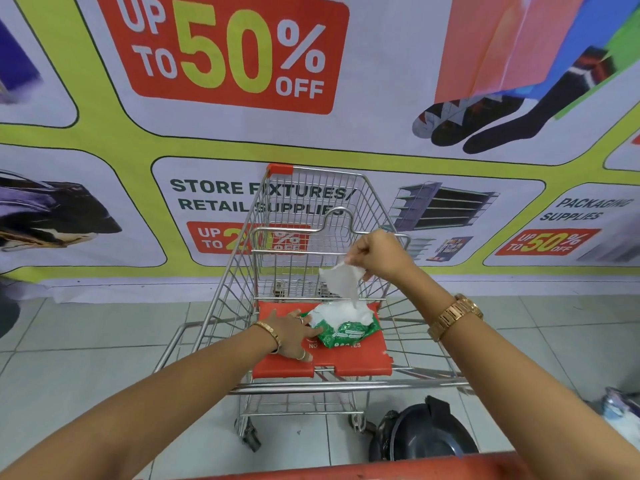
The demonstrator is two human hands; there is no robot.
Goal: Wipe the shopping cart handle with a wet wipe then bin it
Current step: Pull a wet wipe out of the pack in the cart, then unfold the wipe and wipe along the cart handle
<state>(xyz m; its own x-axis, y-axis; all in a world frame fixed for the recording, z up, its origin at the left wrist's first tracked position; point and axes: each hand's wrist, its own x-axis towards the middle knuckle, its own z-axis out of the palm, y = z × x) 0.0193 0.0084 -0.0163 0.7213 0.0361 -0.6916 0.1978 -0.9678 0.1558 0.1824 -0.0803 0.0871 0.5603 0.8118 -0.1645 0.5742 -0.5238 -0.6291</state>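
a white wipe (341, 280) hangs crumpled and stretched above a green pack (346, 329), its lower tip still joined to the white wad bulging from the pack's open top. the pack lies flat on the red seat flap (349, 363) of a wire cart (311, 216). the cart's red handle (381, 471) runs across the bottom edge of the view, blurred. a dark round bin (424, 439) stands on the floor just right of the cart.
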